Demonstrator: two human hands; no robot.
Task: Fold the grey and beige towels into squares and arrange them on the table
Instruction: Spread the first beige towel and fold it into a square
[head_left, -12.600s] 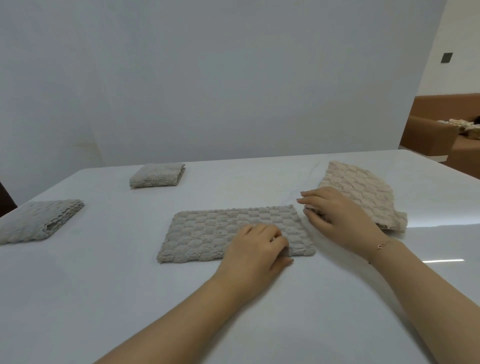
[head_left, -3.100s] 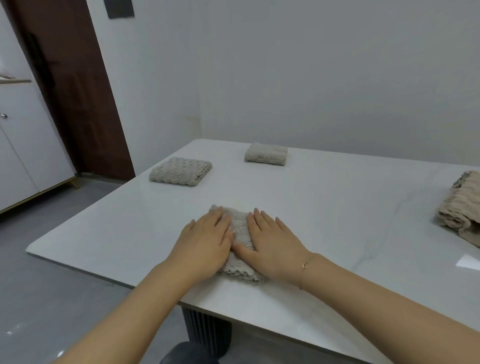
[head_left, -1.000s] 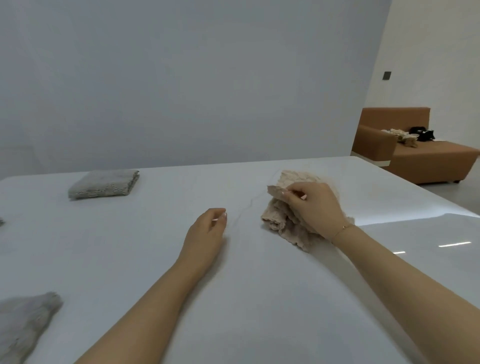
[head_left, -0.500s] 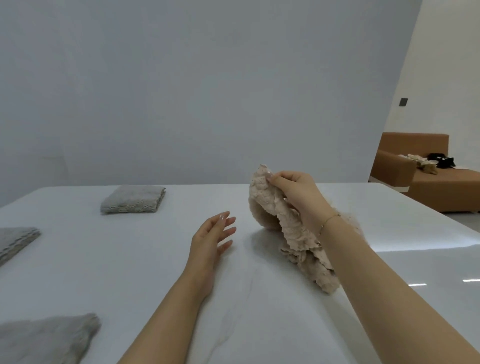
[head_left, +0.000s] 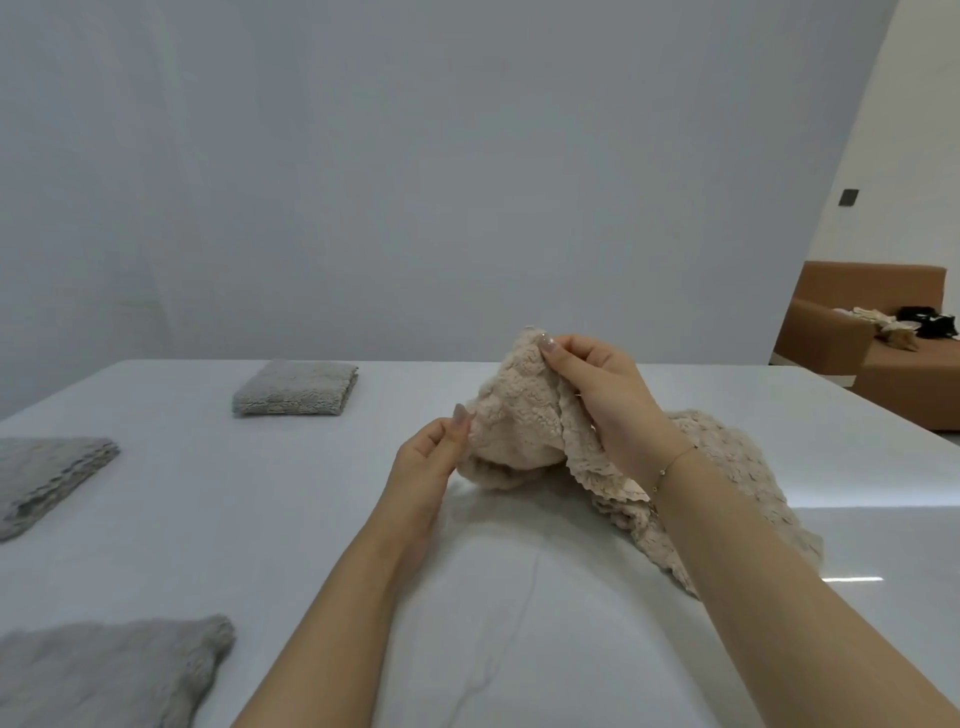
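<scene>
- The right hand (head_left: 602, 395) is up above the table (head_left: 519, 623), thumb and fingertips pinching the top corner of the beige towel (head_left: 524, 431); a thin bracelet (head_left: 670, 467) sits on that wrist
- The beige towel hangs crumpled from that pinch; its upper part is lifted clear, its lower end trails down and to the right onto the tabletop, partly hidden behind the right forearm
- The left hand (head_left: 431, 462) is right at the towel's left edge, fingers curled, thumb and forefinger closing on the fabric; it looks like a light pinch, though how much cloth is caught I cannot tell
- Both hands are near each other, centre of the table, the towel bunched between them and not spread
- Over on the left, three grey towels lie well apart from the action: a folded grey square (head_left: 296, 388) at the far side; a folded grey towel (head_left: 47, 478) at the left edge, partly cut off; a third grey towel (head_left: 114, 670) at the near left corner, also cut off by the frame
- Beyond the table's right end, a brown sofa (head_left: 857, 332) with some loose items on its seat
</scene>
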